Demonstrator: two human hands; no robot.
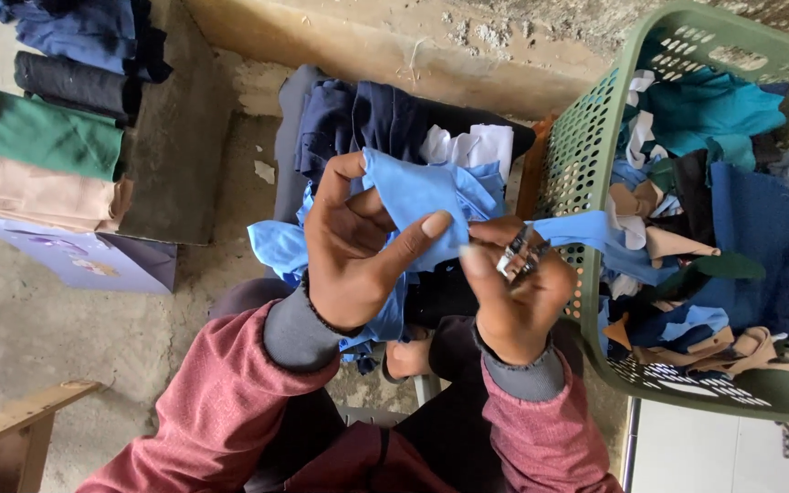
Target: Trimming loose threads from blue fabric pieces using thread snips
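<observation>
At the near edge, two maroon sleeves with grey cuffs rise from the person's lap. The left hand (351, 246) grips a piece of light blue cloth (413, 196), fingers curled round its bunched upper edge and the thumb stretched right across it. The right hand (515, 297) is closed round a small metal cutting tool (518, 257), held against a strip of the same cloth that trails right over the rim of a green plastic basket (586, 146). The hands sit just beside each other, with little room between them. The basket, at the right, is heaped with scraps in blue, teal, beige and dark navy, and its near rim lies just beside the right wrist. Beyond the hands lies a pile of dark navy and white garments (394, 123) on the concrete floor. Far left, folded cloths (43, 137) in black, green and beige are stacked, well apart from the hands, with bare floor between.
</observation>
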